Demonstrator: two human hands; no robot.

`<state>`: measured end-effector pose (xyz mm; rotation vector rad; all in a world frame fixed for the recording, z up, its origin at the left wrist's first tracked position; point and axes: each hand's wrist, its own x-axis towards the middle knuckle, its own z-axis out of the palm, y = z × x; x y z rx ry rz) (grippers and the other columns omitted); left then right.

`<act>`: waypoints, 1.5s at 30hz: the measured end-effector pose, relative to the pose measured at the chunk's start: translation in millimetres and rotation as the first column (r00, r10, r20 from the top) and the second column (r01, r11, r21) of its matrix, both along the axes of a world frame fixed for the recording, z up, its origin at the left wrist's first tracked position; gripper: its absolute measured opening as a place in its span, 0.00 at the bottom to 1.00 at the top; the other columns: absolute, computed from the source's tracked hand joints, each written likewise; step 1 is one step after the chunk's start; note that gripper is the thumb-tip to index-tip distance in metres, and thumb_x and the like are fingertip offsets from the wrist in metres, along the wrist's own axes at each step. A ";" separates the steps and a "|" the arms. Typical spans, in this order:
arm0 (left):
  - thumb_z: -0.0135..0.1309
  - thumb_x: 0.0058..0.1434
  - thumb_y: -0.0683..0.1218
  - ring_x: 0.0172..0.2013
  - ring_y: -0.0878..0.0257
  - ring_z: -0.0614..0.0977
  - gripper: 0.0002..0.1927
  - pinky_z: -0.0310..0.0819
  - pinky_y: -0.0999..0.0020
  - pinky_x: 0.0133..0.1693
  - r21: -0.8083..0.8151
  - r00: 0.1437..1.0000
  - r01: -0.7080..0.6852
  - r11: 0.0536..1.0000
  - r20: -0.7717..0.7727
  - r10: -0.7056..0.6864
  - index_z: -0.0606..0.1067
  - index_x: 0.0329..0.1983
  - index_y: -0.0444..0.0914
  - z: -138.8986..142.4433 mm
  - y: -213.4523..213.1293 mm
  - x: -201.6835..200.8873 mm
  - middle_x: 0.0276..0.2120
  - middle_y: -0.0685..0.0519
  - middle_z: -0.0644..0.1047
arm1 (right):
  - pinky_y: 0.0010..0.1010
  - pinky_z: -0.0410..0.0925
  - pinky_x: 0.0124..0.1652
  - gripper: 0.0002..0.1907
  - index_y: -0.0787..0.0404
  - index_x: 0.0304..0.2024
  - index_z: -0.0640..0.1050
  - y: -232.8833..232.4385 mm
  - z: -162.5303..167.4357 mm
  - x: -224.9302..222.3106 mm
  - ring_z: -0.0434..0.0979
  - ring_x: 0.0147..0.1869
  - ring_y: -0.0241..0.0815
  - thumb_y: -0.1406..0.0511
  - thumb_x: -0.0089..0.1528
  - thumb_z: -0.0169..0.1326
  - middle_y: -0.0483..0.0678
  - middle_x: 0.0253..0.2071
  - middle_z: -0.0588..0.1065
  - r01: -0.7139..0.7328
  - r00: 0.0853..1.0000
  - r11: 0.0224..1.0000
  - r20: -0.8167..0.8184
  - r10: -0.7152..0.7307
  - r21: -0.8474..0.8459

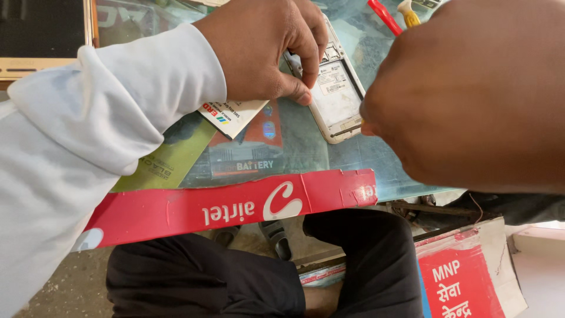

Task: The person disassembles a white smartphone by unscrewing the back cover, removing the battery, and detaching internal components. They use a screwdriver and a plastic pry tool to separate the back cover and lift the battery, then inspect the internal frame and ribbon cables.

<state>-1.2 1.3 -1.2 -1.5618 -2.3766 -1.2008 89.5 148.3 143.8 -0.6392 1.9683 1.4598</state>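
The opened phone (336,97) is pinned to the glass counter (306,150) by the left hand (265,47)'s closed grip, beside the right hand (471,94), whose grip is hidden; steady pressure is advisable.

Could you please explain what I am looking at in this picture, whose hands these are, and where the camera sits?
The picture comes from a camera worn on a person's head, looking down at their own two bare hands over a glass-topped counter. There is no machine here. The left hand, in a white sleeve, presses on an opened mobile phone with its back cover off. The right hand is close to the lens and blurred, with its fingers at the phone's lower edge; what it holds cannot be seen. Printed cards and packets lie under the glass, a red strip edges the counter, and red and yellow tool handles lie at the top. The person's dark trousers show below.
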 end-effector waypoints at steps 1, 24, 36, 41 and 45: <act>0.72 0.47 0.45 0.47 0.58 0.81 0.08 0.75 0.62 0.45 0.010 1.000 0.005 1.000 -0.015 -0.005 0.85 0.29 0.41 0.1 -0.3 0.1 0.45 0.56 0.80 | 0.32 0.70 0.31 0.09 0.45 0.34 0.79 -4.3 1.6 4.9 0.79 0.32 0.40 0.53 0.64 0.52 0.41 0.26 0.74 -0.053 0.998 0.998 0.040 0.052 0.035; 0.74 0.47 0.46 0.47 0.55 0.78 0.09 0.73 0.58 0.45 0.058 0.994 0.040 0.998 -0.104 -0.034 0.85 0.28 0.42 -5.1 4.9 -8.9 0.44 0.52 0.80 | 0.33 0.68 0.29 0.17 0.47 0.28 0.77 -0.2 -2.5 -1.7 0.79 0.28 0.42 0.49 0.65 0.51 0.42 0.25 0.75 -0.114 0.991 0.993 -0.071 0.115 0.025; 0.73 0.46 0.45 0.49 0.55 0.78 0.07 0.73 0.59 0.47 0.053 0.995 0.031 0.998 -0.101 -0.025 0.85 0.26 0.43 -4.1 8.0 -8.6 0.44 0.55 0.81 | 0.31 0.69 0.28 0.08 0.53 0.23 0.77 22.7 7.3 4.8 0.77 0.33 0.38 0.58 0.51 0.55 0.41 0.24 0.72 -0.578 0.811 0.746 -0.130 0.571 -0.331; 0.74 0.47 0.46 0.50 0.55 0.77 0.07 0.71 0.59 0.49 0.059 0.992 0.030 0.998 -0.122 -0.023 0.85 0.27 0.43 -4.5 5.8 -8.9 0.43 0.55 0.81 | 0.32 0.69 0.29 0.30 0.50 0.19 0.77 21.4 -7.1 -1.0 0.73 0.25 0.41 0.43 0.68 0.41 0.41 0.20 0.71 -0.261 0.953 0.965 -0.168 0.251 -0.039; 0.73 0.47 0.46 0.49 0.56 0.77 0.07 0.72 0.60 0.47 0.038 0.997 0.020 0.999 -0.080 -0.017 0.85 0.27 0.43 -3.6 4.3 -8.2 0.43 0.55 0.81 | 0.33 0.67 0.27 0.29 0.52 0.21 0.76 17.0 -7.9 -2.1 0.76 0.24 0.43 0.43 0.68 0.45 0.43 0.19 0.71 -0.116 0.978 0.992 -0.183 0.103 -0.059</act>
